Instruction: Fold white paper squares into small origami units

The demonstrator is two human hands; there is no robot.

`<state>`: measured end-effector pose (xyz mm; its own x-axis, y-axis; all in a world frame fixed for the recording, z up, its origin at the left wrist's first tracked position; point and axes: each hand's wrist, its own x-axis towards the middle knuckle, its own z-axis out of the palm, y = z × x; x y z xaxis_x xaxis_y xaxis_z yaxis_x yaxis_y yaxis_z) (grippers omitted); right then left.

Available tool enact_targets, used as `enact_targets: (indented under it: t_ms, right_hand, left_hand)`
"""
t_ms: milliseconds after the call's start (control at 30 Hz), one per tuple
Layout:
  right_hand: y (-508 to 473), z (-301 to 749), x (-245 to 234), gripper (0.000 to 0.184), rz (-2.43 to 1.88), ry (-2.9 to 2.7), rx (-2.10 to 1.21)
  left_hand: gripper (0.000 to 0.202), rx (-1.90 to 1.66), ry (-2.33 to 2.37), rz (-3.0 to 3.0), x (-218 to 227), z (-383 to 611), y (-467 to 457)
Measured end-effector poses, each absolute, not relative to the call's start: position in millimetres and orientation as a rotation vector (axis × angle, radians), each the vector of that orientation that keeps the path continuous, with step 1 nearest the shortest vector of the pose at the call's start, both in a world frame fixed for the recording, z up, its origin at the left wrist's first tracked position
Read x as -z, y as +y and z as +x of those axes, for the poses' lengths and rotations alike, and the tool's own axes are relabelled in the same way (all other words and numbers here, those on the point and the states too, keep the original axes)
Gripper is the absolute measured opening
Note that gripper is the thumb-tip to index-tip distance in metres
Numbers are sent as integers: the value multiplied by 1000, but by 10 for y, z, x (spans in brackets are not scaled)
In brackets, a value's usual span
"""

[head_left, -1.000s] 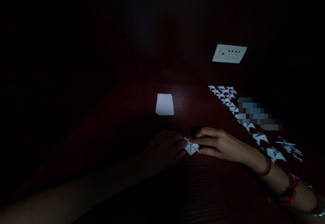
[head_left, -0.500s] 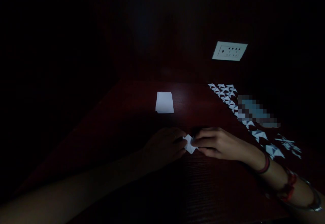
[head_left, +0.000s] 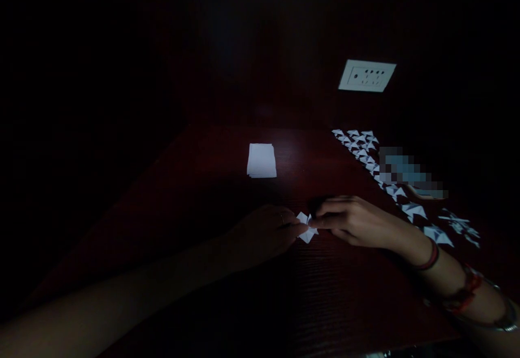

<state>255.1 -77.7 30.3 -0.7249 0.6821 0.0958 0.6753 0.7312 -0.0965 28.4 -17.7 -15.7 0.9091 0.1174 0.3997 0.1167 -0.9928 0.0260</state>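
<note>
A small white folded paper with several pointed corners lies between my hands on the dark red table. My left hand, in deep shadow, pinches its left side between thumb and fingers. From the right, my right hand reaches to the middle of the folded paper, its forefinger stretched to the crease and the other fingers curled; its thumb is mostly hidden. Beyond the hands is a stack of white paper squares.
Along the right side runs a row of folded white paper pieces. Beside them are a blurred-out bluish object and a heap of thin paper scraps. A white power socket is on the dark wall behind.
My right hand's fingers have drawn back slightly from the folded paper's right edge, baring more of its right points. The whole view has shifted a little.
</note>
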Motion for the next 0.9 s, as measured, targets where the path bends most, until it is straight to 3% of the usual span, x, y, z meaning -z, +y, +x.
enact_targets:
  t_ms: [233,900]
  right_hand:
    - [-767,2532,-306,35,-1070,-2894,86]
    - [-805,2532,-306,36,-1075,-2934,83]
  left_hand:
    - [28,-545,170,3104,149,268,-174]
    - [36,-556,71,3020,78,243,-136]
